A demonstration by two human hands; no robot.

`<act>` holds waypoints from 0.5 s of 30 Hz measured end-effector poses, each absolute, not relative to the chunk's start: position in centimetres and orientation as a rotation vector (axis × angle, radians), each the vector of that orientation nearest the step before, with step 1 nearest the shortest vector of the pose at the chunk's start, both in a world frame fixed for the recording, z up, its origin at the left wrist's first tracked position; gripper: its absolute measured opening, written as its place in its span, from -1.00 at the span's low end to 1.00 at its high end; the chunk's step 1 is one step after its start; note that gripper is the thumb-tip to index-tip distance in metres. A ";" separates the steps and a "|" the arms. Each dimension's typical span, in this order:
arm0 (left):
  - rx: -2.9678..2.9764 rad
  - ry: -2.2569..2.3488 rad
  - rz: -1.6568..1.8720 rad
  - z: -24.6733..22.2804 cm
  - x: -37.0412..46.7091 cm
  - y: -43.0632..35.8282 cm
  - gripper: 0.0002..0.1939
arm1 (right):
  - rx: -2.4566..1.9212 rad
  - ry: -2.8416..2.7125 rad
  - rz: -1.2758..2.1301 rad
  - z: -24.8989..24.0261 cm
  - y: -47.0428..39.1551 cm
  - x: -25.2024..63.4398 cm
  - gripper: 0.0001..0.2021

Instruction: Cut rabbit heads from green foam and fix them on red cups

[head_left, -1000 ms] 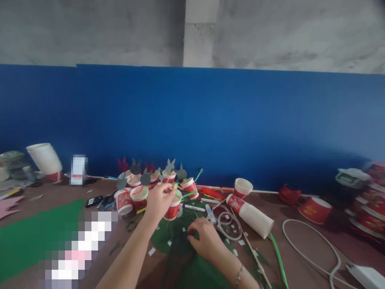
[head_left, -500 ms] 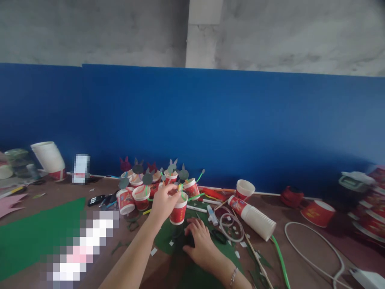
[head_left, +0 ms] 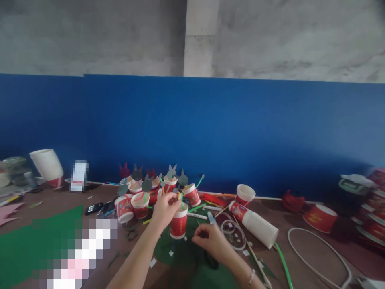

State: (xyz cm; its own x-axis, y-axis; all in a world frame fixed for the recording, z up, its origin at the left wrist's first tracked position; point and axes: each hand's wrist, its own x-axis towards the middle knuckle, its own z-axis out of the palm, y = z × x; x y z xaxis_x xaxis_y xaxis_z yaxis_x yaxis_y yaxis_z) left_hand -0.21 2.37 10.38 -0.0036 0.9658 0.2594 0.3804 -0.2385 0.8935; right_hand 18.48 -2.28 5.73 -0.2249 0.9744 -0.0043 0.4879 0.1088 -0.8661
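Note:
My left hand point(head_left: 166, 209) is closed at the rim of a red and white paper cup point(head_left: 178, 223), thumb and fingers pinched by the green and yellow strips point(head_left: 181, 199) that stand up from it. The cup is upright. To the right of it and lower, my right hand point(head_left: 211, 242) has its thumb and fingertips drawn together; whether something small is between them I cannot make out. Behind the left hand stand several paper cups point(head_left: 140, 206) with grey and dark red paper animal heads. Under the right hand lie black-handled scissors point(head_left: 212, 261), partly hidden.
A stack of paper cups point(head_left: 261, 228) lies on its side at the right, near a coiled clear tube point(head_left: 233, 233). White paper scraps point(head_left: 171, 253) and a white pen point(head_left: 197, 216) are strewn about. Green paper point(head_left: 36, 237) covers the left; a blue panel point(head_left: 192, 132) rises behind.
My right hand has lifted from the table, moved slightly right and drawn its spread fingers into a pinch. The left hand stays at the cup. The whole view has shifted slightly.

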 end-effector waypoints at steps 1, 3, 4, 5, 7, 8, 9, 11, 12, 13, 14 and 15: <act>1.652 1.415 1.225 10.3 -0.1 2.4 -0.82 | -1.397 -1.829 1.090 6.5 -2.4 19.0 -0.96; 1.601 1.372 1.206 10.2 0.2 2.2 -0.82 | -1.340 -1.828 1.212 8.1 -2.8 19.8 -0.95; 1.565 1.319 1.183 10.2 0.5 2.1 -0.82 | -1.316 -1.775 1.266 8.8 -3.0 20.1 -0.91; 1.524 1.255 1.151 10.2 0.9 1.9 -0.81 | -1.289 -1.702 1.266 9.5 -3.1 20.2 -0.87; 1.433 1.133 1.061 10.1 1.8 1.4 -0.81 | -1.219 -1.537 1.220 10.4 -3.3 20.3 -0.80; 1.398 1.088 1.024 10.1 2.3 1.1 -0.80 | -1.189 -1.465 1.181 10.7 -3.3 20.3 -0.77; 1.372 1.061 0.997 10.0 2.8 0.8 -0.81 | -1.167 -1.407 1.145 10.9 -3.2 20.2 -0.74; 1.362 1.037 0.970 9.8 3.7 0.2 -0.82 | -1.155 -1.328 1.081 10.8 -3.0 20.2 -0.69; 1.361 1.031 0.962 9.7 4.1 0.0 -0.83 | -1.161 -1.304 1.056 10.7 -2.9 20.2 -0.66; 1.359 1.021 0.960 9.6 4.5 -0.3 -0.84 | -1.166 -1.287 1.032 10.5 -2.8 20.3 -0.65; 1.351 1.007 0.959 9.6 4.7 -0.5 -0.85 | -1.170 -1.280 1.013 10.3 -2.7 20.3 -0.63; 1.342 0.990 0.958 9.5 5.0 -0.7 -0.86 | -1.174 -1.280 1.000 10.1 -2.6 20.4 -0.63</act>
State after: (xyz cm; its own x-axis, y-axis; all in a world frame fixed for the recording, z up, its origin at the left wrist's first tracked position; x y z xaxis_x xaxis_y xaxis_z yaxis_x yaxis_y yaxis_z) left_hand 4.97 -0.65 9.54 0.3100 0.9506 -0.0155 0.0160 0.0110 0.9998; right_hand 20.43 -2.55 10.14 0.0669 0.9840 0.1649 0.0784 0.1596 -0.9841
